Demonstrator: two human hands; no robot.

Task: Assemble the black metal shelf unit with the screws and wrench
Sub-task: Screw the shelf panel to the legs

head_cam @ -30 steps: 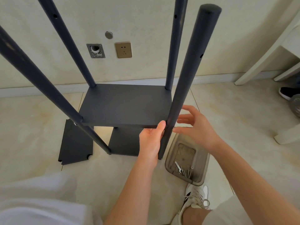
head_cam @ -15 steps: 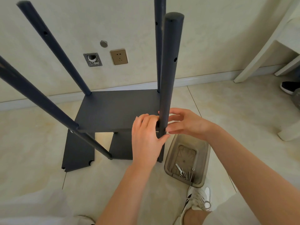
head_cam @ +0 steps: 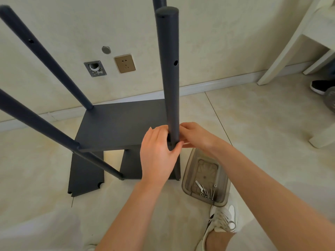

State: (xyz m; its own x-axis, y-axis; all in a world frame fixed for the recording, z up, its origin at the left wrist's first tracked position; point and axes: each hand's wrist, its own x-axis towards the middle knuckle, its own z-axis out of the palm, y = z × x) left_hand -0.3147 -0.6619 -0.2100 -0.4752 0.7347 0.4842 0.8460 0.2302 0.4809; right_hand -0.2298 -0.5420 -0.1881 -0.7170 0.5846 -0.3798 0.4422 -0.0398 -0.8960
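Now the left hand (head_cam: 157, 156) clasps the post (head_cam: 168, 78), the right hand (head_cam: 197, 136) at 3 o'clock in an unclear grip; misaligned holes could drop the shelf (head_cam: 117, 127).

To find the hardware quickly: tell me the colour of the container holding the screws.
Translucent smoky grey-brown container, best seen in the head view.

tiled floor (head_cam: 253, 133), shelf unit (head_cam: 117, 127), loose panel (head_cam: 85, 174), tray (head_cam: 206, 169)

Matt black metal shelf (head_cam: 123, 124) and poles (head_cam: 169, 73); translucent smoky plastic tray (head_cam: 188, 178); glossy floor tiles (head_cam: 262, 127).
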